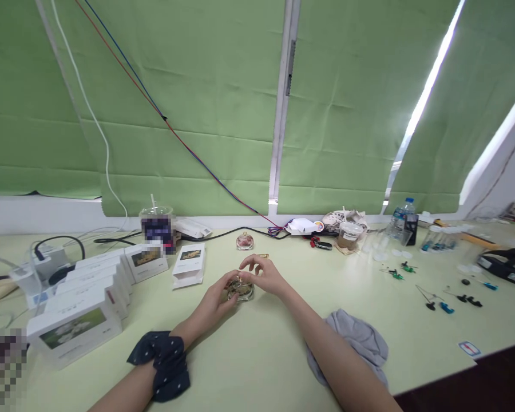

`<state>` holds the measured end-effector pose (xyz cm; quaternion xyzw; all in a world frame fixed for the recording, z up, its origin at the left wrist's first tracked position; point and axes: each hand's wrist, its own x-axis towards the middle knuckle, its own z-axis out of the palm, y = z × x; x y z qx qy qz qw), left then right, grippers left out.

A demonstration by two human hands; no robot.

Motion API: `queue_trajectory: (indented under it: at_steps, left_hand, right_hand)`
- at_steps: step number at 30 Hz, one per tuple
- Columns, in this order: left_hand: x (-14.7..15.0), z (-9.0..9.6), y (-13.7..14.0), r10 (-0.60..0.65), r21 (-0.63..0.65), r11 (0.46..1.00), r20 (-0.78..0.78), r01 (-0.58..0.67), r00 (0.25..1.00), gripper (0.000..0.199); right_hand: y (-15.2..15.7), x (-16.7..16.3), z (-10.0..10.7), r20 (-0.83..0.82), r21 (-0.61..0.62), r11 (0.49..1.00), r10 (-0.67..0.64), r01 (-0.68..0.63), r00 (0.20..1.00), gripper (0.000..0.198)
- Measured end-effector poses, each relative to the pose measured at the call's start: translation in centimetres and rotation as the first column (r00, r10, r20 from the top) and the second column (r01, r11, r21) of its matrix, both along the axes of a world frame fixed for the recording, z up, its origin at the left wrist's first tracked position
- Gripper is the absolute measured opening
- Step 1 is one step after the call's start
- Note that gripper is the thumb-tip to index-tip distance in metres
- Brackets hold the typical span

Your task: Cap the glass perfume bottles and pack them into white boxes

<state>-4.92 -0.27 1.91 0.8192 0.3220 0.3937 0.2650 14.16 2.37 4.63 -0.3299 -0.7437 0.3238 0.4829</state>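
Observation:
A small clear glass bottle (243, 293) with dark contents stands on the table in front of me. My left hand (218, 298) wraps round its left side, fingers at the top and thumb low at the front. Over the bottle's neck, my right hand (264, 276) bends with thumb and forefinger closed towards each other; what lies between the tips is too small to make out. Just behind that hand lies a small gold-coloured piece (263, 255). Farther back stands a similar glass bottle (245, 241) with pinkish contents and a gold top.
White boxes (79, 326) stand in a row at the left, beside another white box (189, 266) lying flat. A grey cloth (356, 343) is under my right forearm. Drink cup (349, 234), keys (324, 245), water bottle (401, 220) and several small coloured parts (446, 308) are at the right.

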Motion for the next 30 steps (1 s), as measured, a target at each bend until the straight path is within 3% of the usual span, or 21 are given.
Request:
queue_trajectory:
  at_steps: [4, 7, 12, 17, 30]
  left_hand:
    - [-0.2, -0.3, 0.2, 0.029, 0.000, 1.000, -0.028, -0.029, 0.999, 0.037]
    - [-0.3, -0.5, 0.3, 0.041, 0.003, 0.999, -0.033, -0.041, 0.999, 0.037]
    - [-0.3, -0.8, 0.5, 0.053, 0.025, 0.998, -0.033, -0.052, 0.998, 0.037]
    - [-0.3, -0.7, 0.5, 0.061, 0.022, 0.998, -0.032, -0.060, 0.998, 0.037]
    - [-0.3, -0.9, 0.2, 0.028, -0.016, 0.999, 0.000, -0.028, 1.000, 0.039]
  right_hand:
    - [1.0, 1.7, -0.1, 0.157, 0.155, 0.951, -0.293, 0.269, 0.943, 0.010]
    - [1.6, 3.2, -0.7, 0.369, 0.169, 0.928, -0.371, 0.331, 0.852, 0.019]
    - [1.9, 4.3, -1.6, 0.582, 0.037, 0.943, -0.290, 0.332, 0.759, 0.033]
    - [2.4, 4.4, -2.3, 0.584, -0.037, 0.960, -0.205, 0.277, 0.785, 0.026]
    - [2.8, 4.6, -3.3, 0.480, -0.120, 0.956, -0.181, 0.269, 0.858, 0.028]
